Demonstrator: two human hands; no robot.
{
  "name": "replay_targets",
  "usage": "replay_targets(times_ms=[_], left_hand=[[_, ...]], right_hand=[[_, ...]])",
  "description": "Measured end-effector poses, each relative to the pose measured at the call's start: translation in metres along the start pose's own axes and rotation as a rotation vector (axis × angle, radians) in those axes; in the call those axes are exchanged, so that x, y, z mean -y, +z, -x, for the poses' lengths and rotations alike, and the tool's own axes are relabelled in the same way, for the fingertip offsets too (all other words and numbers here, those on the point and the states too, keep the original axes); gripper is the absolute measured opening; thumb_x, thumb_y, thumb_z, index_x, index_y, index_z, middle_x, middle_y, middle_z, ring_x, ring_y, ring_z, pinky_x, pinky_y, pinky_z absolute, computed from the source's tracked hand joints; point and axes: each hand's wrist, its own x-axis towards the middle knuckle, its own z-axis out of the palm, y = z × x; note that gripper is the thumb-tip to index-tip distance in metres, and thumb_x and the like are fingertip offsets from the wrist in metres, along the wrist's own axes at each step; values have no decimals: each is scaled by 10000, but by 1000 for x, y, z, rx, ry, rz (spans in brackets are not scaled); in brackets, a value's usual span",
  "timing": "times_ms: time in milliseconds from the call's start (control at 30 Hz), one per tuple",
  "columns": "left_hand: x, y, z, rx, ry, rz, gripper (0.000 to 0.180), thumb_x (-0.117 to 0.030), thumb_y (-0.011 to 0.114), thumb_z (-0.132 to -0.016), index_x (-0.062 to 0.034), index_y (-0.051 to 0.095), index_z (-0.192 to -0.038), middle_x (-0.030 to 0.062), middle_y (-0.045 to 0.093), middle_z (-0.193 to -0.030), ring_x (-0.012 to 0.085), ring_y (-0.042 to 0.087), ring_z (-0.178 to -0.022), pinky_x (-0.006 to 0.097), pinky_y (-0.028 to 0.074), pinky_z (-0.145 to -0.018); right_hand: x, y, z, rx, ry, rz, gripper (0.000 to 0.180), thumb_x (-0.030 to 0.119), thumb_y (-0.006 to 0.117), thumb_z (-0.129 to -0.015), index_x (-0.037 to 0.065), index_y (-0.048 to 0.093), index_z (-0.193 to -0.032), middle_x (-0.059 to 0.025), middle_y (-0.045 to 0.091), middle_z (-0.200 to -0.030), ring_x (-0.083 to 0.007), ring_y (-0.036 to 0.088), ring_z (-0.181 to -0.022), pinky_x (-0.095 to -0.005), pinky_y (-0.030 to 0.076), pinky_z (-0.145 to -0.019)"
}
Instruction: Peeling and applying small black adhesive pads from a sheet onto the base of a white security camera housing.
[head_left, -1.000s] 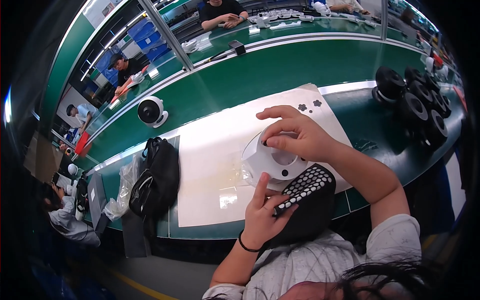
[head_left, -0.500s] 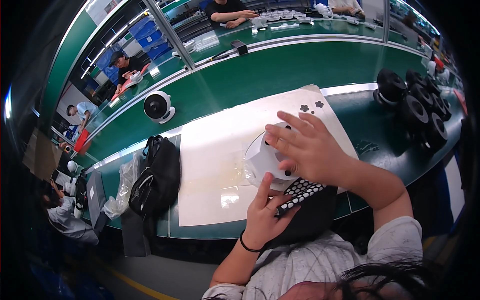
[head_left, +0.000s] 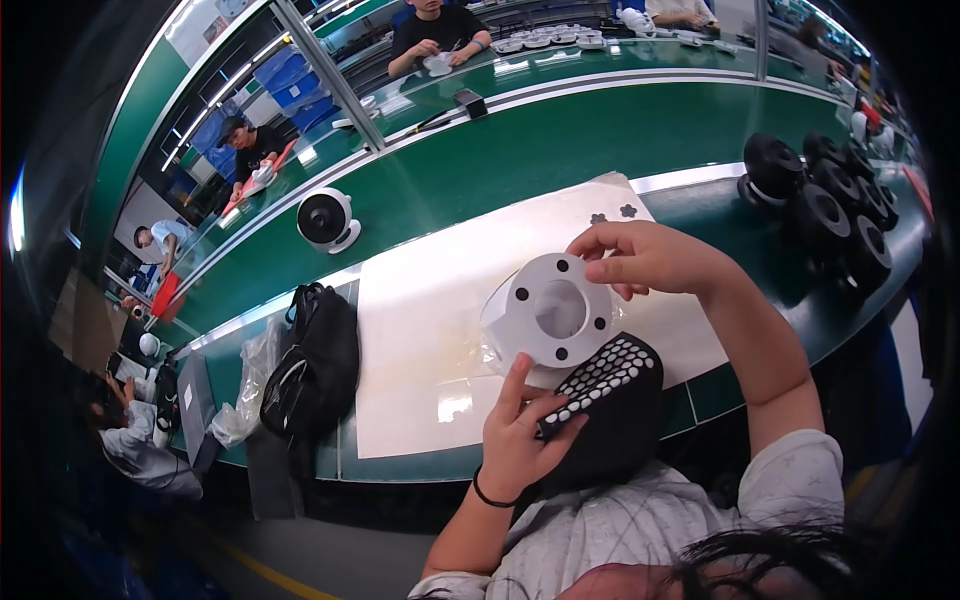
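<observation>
A white round housing (head_left: 540,338) with a central opening and several black round pads on its face sits tilted toward me over the pale mat (head_left: 410,400). My right hand (head_left: 640,258) is closed at the housing's upper right rim, thumb and fingertips against it. Between thumb and fingers, my left hand (head_left: 520,430) holds a black sheet (head_left: 612,366) covered in rows of white dots. The left index finger points up against the housing's lower edge. Clear film shows beneath the housing on its left side.
A black bag (head_left: 315,370) and a clear plastic bag (head_left: 245,395) lie left of the mat. Beyond stands a white camera-like unit (head_left: 328,220) with a black front. Several black round parts (head_left: 825,205) cluster at the right. Co-workers sit across the green bench (head_left: 480,150).
My right hand has moved from over the housing's face to its upper right rim, its spread fingers now curled. The pads and opening show. Left hand stays with the sheet.
</observation>
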Motion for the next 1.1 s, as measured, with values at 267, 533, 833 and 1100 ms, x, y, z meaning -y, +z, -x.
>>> replay_targets(times_ms=[267, 533, 833, 1100], left_hand=[[-1, -11, 17, -22, -127, 27, 330, -31, 773, -565, -37, 607, -849, 230, 373, -1303, 173, 611, -710, 269, 512, -618], [1, -13, 24, -26, -84, 16, 345, -16, 780, -550, -40, 611, -850, 179, 351, -1313, 176, 602, -709, 255, 507, -617], [1, -19, 27, 70, -88, 16, 319, -1, 761, -546, -24, 589, -814, 173, 296, -1343, 189, 585, -745, 305, 489, -695], [3, -20, 27, 98, -77, 43, 337, -6, 770, -539, -30, 598, -828, 169, 278, -1352, 196, 590, -778, 321, 499, -708]], right_hand=[[-10, 8, -2, 436, 21, -47, 607, 218, 672, -742, -24, 346, -1193, -123, 606, -813, -153, 616, -659, -230, 468, -539], [-23, 16, -7, 512, -59, -160, 478, 153, 678, -684, -9, 467, -1081, -127, 620, -865, -171, 612, -780, -268, 483, -688], [-15, 11, -14, 541, -67, 67, 406, 197, 675, -698, -6, 511, -1010, -103, 621, -859, -169, 599, -757, -268, 466, -698], [-20, 9, -16, 551, -95, 69, 369, 223, 679, -724, 23, 528, -995, -98, 626, -850, -173, 612, -739, -258, 467, -660]])
